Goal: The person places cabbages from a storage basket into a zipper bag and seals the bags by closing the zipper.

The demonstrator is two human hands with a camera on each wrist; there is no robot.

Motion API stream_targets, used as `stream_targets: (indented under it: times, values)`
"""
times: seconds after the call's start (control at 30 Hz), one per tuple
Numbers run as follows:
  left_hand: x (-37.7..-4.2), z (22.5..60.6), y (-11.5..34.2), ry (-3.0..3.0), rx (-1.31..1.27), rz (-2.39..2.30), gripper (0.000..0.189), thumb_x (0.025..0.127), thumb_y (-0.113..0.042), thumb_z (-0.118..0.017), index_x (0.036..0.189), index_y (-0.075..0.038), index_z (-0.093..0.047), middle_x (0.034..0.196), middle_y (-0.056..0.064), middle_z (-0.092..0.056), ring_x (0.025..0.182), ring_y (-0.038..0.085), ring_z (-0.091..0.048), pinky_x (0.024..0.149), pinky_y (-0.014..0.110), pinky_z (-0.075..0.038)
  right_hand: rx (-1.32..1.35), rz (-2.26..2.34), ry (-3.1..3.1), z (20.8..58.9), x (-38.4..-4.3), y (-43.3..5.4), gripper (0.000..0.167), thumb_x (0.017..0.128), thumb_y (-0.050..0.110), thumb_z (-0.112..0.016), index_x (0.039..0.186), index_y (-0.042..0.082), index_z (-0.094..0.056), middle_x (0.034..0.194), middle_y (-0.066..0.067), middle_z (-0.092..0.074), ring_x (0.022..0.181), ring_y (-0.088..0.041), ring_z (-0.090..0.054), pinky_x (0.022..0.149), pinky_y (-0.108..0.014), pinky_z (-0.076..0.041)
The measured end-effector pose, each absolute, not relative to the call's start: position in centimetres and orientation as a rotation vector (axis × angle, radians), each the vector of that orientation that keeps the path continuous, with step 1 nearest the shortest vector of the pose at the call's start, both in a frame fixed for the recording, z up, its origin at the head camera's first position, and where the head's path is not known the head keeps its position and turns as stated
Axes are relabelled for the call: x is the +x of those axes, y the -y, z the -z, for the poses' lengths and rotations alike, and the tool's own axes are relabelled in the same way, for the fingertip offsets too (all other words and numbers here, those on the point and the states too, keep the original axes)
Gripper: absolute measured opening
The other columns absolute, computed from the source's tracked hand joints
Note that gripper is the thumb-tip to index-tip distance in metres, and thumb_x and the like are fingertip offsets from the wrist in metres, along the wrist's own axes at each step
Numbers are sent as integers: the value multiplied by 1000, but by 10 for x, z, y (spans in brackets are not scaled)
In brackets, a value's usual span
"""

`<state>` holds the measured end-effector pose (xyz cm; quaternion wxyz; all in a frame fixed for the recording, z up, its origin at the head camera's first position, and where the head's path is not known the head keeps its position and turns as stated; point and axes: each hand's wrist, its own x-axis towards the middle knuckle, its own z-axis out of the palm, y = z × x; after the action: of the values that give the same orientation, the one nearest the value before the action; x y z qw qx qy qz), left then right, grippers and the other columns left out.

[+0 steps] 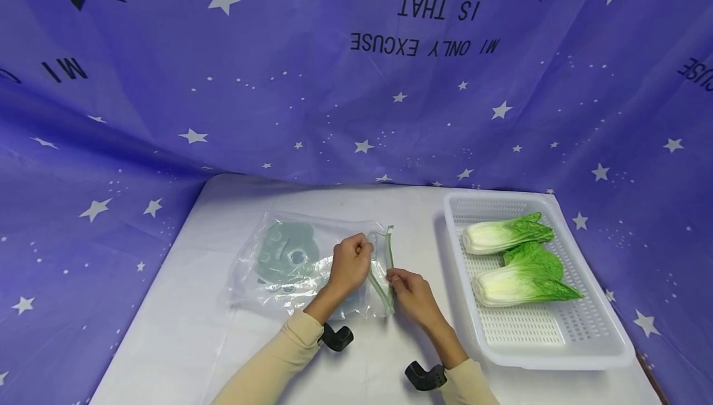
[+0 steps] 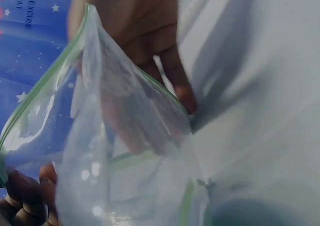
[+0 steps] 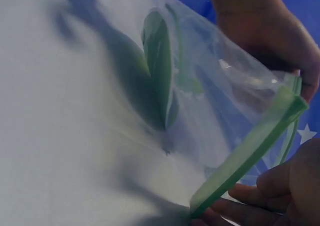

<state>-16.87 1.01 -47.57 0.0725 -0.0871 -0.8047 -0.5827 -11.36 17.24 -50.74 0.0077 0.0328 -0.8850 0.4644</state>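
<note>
Zip bag (image 1: 295,262) btwn 2 hands.

glossy clear plastic bag (image 1: 301,265) (green-edged)

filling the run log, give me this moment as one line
left hand: pinches zip bag rim | right hand: pinches opposite rim | bag mouth: open | two cabbages: in white basket

This looks like a made-up recording spot, not a real kitchen: a purple star cloth (image 1: 356,83) hangs behind a white bench (image 1: 184,330) holding toy cabbages (image 1: 518,259)
</note>
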Motion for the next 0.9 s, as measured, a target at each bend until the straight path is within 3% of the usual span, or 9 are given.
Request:
stream_targets:
  times: [0.27,0.37,0.47,0.6,0.7,0.8,0.9]
  values:
    - [-167,483,-9,2480,-314,1691,40,95,-14,-54,57,-15,-42,46,-10,-33,43,6,-30,42,24,-24,111,-1335,2773,506,-116,-170,27,97,4,-52,118,-5,-66,104,-22,-70,68,-18,-64,58,-29,-51]
    - [-168,482,-7,2453,-322,1691,40,94,-12,-54,57,-15,-41,46,-10,-33,42,5,-31,42,24,-25,116,-1286,2826,511,-116,-171,28,97,5,-52,120,-6,-65,82,-18,-69,54,-15,-57,49,-28,-47]
    - [-168,478,-5,2369,-325,1724,41,93,-9,-53,55,-14,-39,46,-8,-32,42,6,-30,41,25,-24,130,-1231,2845,514,-117,-171,28,97,6,-54,119,-5,-66,81,-17,-69,53,-15,-53,54,-33,-49]
    - [-169,476,-4,2310,-323,1755,41,92,-7,-53,54,-13,-38,46,-8,-32,41,6,-30,40,24,-24,158,-1171,2830,516,-117,-172,27,95,6,-56,116,-4,-68,109,-19,-69,84,-21,-65,81,-43,-52]
    - [-169,478,-4,2332,-329,1754,42,92,-7,-53,54,-14,-38,45,-9,-31,41,5,-29,40,24,-23,173,-1168,2831,515,-117,-171,26,96,6,-56,117,-4,-68,111,-18,-69,93,-23,-66,84,-45,-51]
    - [-167,480,-5,2372,-342,1739,42,94,-9,-53,55,-15,-38,44,-10,-32,39,4,-29,39,22,-22,175,-1182,2840,510,-116,-170,27,96,7,-55,118,-3,-68,81,-12,-71,67,-17,-64,65,-37,-53]
    - [-166,483,-6,2397,-348,1708,42,94,-9,-53,55,-15,-38,43,-10,-31,38,4,-28,37,22,-21,185,-1204,2840,501,-113,-168,27,97,6,-55,120,-3,-67,53,3,-52,42,-7,-43,44,-28,-41]
